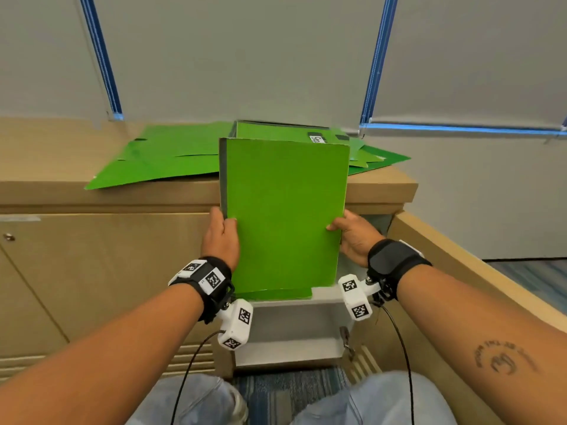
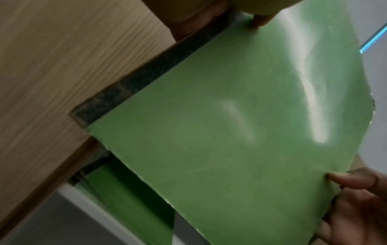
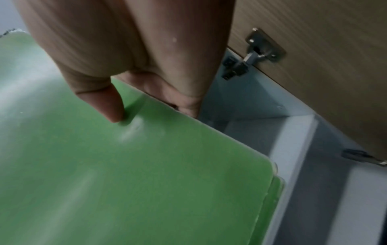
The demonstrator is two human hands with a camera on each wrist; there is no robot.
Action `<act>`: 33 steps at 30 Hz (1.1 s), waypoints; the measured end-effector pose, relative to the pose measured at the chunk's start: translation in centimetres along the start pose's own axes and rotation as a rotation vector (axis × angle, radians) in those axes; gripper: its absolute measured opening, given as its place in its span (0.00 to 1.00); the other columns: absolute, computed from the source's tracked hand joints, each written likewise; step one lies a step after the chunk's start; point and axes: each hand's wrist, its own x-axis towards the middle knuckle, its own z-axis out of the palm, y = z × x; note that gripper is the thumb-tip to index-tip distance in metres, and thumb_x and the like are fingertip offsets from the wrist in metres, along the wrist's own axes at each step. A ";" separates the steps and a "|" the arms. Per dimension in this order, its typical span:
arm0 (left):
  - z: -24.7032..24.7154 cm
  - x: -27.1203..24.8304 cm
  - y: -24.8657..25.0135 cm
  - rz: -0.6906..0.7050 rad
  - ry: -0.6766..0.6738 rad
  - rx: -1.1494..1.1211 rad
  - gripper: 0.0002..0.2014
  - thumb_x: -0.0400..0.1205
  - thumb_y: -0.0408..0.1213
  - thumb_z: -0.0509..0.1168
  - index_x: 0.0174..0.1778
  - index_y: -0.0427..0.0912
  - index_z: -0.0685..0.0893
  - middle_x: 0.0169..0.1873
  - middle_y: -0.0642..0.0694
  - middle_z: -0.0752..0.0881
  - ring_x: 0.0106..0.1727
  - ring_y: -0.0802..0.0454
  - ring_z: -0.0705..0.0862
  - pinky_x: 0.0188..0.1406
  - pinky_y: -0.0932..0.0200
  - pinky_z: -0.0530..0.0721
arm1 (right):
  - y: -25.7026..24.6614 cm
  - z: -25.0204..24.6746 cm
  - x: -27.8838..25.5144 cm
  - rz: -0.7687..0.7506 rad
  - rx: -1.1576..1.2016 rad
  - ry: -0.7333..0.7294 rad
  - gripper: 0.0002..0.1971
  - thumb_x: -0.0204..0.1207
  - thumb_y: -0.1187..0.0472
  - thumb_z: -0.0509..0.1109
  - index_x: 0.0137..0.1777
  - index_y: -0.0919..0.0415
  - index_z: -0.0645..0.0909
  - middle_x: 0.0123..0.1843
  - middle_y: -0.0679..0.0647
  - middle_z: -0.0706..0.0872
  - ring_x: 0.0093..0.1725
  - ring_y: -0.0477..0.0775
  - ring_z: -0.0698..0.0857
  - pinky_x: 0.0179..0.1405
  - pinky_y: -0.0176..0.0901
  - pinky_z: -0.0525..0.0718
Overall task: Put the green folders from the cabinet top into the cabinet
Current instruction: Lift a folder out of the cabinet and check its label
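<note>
I hold a green folder with a dark spine upright in front of the open cabinet. My left hand grips its spine edge, thumb on the front cover. My right hand pinches the opposite edge, thumb on the cover and fingers behind. The folder fills both wrist views; its lower edge sits at the grey shelf, where another green folder lies flat. More green folders and a green box file lie on the cabinet top.
The cabinet's right door stands open beside my right forearm, with metal hinges on its inner face. The left door is closed. My knees and a patterned carpet are below. A grey wall with blue strips rises behind.
</note>
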 end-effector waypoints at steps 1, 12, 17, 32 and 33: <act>0.4 -0.3 -0.9 -0.009 -0.007 0.016 0.03 0.85 0.34 0.52 0.46 0.40 0.65 0.30 0.45 0.68 0.36 0.41 0.69 0.37 0.47 0.67 | 1.2 0.0 0.1 0.023 0.015 -0.005 0.20 0.76 0.77 0.55 0.61 0.59 0.78 0.61 0.64 0.82 0.57 0.63 0.80 0.62 0.65 0.80; 5.9 -4.6 -11.7 -0.198 -0.151 0.217 0.04 0.86 0.34 0.50 0.46 0.38 0.63 0.30 0.39 0.69 0.34 0.42 0.71 0.35 0.50 0.67 | 13.8 -2.5 4.0 0.219 -0.153 0.052 0.10 0.68 0.71 0.64 0.46 0.60 0.82 0.50 0.63 0.86 0.50 0.62 0.83 0.61 0.72 0.80; 8.8 -2.9 -13.3 -0.245 -0.228 0.252 0.03 0.86 0.33 0.52 0.48 0.38 0.65 0.36 0.33 0.75 0.42 0.32 0.80 0.37 0.47 0.70 | 18.8 -5.4 9.1 0.241 -0.201 0.107 0.21 0.54 0.59 0.71 0.51 0.58 0.84 0.55 0.62 0.89 0.57 0.68 0.86 0.66 0.71 0.80; 13.4 1.6 -20.1 0.057 -0.924 0.853 0.49 0.68 0.68 0.69 0.82 0.62 0.54 0.81 0.41 0.60 0.82 0.41 0.59 0.82 0.40 0.52 | 21.7 -4.2 21.5 0.280 -0.368 0.235 0.19 0.72 0.76 0.69 0.62 0.63 0.81 0.50 0.61 0.86 0.53 0.64 0.85 0.63 0.62 0.83; 13.7 1.6 -20.7 0.067 -0.984 0.874 0.48 0.69 0.66 0.70 0.83 0.61 0.53 0.81 0.42 0.60 0.82 0.43 0.59 0.81 0.38 0.50 | 22.0 -3.9 22.2 0.284 -0.415 0.213 0.17 0.72 0.76 0.68 0.59 0.62 0.82 0.47 0.61 0.86 0.54 0.68 0.85 0.63 0.63 0.83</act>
